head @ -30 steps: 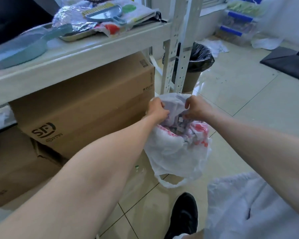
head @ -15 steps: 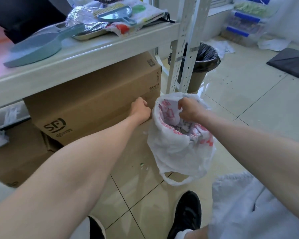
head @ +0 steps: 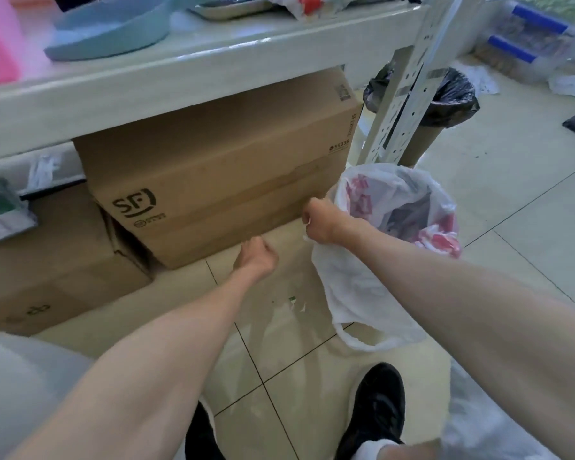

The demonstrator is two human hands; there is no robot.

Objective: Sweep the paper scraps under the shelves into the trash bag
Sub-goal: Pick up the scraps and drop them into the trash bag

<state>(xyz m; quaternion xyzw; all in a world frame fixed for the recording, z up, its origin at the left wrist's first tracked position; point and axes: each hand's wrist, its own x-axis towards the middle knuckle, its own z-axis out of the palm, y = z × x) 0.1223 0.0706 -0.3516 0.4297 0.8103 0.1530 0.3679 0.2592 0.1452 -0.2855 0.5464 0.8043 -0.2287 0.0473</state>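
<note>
Fingers of the right hand [head: 322, 222] are curled tight on the near-left rim of the trash bag [head: 362, 283], pinching the plastic so the mouth stands up and open. Bag hangs down to the floor [head: 478, 210], just right of the cardboard box [head: 219, 167] under the shelf [head: 193, 71], near the shelf post [head: 409, 78]. Some crumpled stuff is inside; can't tell what.

Left hand [head: 258, 257]: fingers curled under, back of hand to camera, blurred. Can't tell if it holds anything. It's low over the tiles, at the near bottom edge of the box.

Progress, my read: early to mid.
- Paper scraps [head: 294, 305] lie loose on the tile: small white and green bits on the near side of the left hand, just left of the bag's bottom.
- Nothing visibly going in right now.
- Anything further under the shelf is hidden behind the box.
- Left to do: gather those bits and get them over the rim.

Pose: both forearms stretched forward and down. Right arm crosses in front of the bag, wrist bent, rim lifted. Left arm is straight, reaching lower and further left. Hands are near each other, not touching. Teal dustpan [head: 113, 31] sits on the shelf top, untouched.
</note>
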